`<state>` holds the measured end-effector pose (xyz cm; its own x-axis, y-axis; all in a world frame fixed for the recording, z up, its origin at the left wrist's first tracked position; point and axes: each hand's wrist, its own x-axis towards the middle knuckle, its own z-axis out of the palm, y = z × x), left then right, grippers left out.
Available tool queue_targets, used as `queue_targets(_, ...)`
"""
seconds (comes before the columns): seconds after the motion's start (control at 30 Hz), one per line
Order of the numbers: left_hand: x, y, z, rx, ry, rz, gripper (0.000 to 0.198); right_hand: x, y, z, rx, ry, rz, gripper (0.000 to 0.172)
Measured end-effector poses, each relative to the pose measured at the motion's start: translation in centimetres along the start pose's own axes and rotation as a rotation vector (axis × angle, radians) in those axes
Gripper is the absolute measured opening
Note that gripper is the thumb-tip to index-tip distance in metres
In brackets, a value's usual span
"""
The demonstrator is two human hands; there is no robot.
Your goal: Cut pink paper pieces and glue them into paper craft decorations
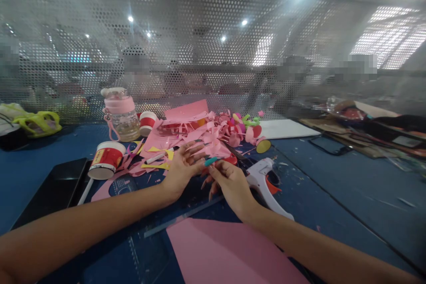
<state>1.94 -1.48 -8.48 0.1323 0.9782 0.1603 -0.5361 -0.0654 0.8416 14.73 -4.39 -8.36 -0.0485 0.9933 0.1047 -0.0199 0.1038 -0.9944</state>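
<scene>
My left hand and my right hand meet over the middle of the table. Between their thumbs and fingertips is a small, narrow teal piece, its kind too small to make out. The right thumb and forefinger pinch at it, with the other fingers hanging below. The left thumb touches its near end while the left fingers stretch out above. Just right of my right hand lies a white glue gun with an orange trigger. Below both hands are a clear ruler and a sheet of pink paper.
Pink paper scraps pile up behind my hands. Left of them stand a water bottle and a paper cup. Another paper cup lies tilted near a black tablet-like slab. A perforated screen closes off the back.
</scene>
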Motion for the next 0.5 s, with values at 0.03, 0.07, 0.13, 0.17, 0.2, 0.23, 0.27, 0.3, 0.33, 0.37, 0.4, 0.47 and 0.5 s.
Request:
queue_targets(0.03,0.01,0.0,0.02,-0.033,-0.007,-0.018,0.058,-0.03,-0.03,0.0,-0.004,-0.004,0.0,0.033)
queue_targets(0.07,0.04,-0.01,0.01,-0.063,-0.011,-0.039,0.058,-0.05,-0.05,0.0,-0.006,-0.007,-0.001,0.033)
queue_targets(0.13,0.12,-0.06,-0.04,-0.113,-0.012,-0.091,0.057,-0.1,-0.06,-0.01,-0.01,-0.011,-0.002,0.033)
queue_targets(0.17,0.15,-0.1,-0.07,-0.132,-0.013,-0.121,0.056,-0.11,-0.05,-0.01,-0.012,-0.011,-0.003,0.033)
queue_targets(0.2,0.17,-0.14,-0.1,-0.145,-0.013,-0.151,0.054,-0.12,-0.02,-0.01,-0.015,-0.01,-0.004,0.033)
queue_targets(0.23,0.19,-0.18,-0.13,-0.153,-0.013,-0.179,0.053,-0.11,0.01,0.0,-0.015,-0.01,-0.005,0.033)
queue_targets(0.27,0.19,-0.21,-0.15,-0.155,-0.018,-0.203,0.052,-0.1,0.06,0.01,-0.014,-0.01,-0.006,0.032)
queue_targets(0.3,0.18,-0.24,-0.15,-0.155,-0.027,-0.22,0.051,-0.09,0.11,0.02,-0.012,-0.008,-0.008,0.032)
queue_targets(0.33,0.17,-0.26,-0.15,-0.155,-0.042,-0.224,0.051,-0.08,0.16,0.02,-0.01,-0.009,-0.01,0.032)
queue_targets(0.37,0.16,-0.26,-0.14,-0.158,-0.06,-0.215,0.052,-0.07,0.2,0.01,-0.007,-0.012,-0.012,0.031)
queue_targets(0.4,0.14,-0.26,-0.12,-0.163,-0.078,-0.2,0.051,-0.07,0.24,0.0,-0.006,-0.016,-0.014,0.031)
queue_targets(0.47,0.14,-0.22,-0.07,-0.171,-0.095,-0.168,0.048,-0.08,0.25,-0.02,-0.009,-0.019,-0.018,0.031)
queue_targets(0.5,0.15,-0.19,-0.04,-0.17,-0.091,-0.159,0.047,-0.1,0.21,-0.03,-0.011,-0.019,-0.018,0.031)
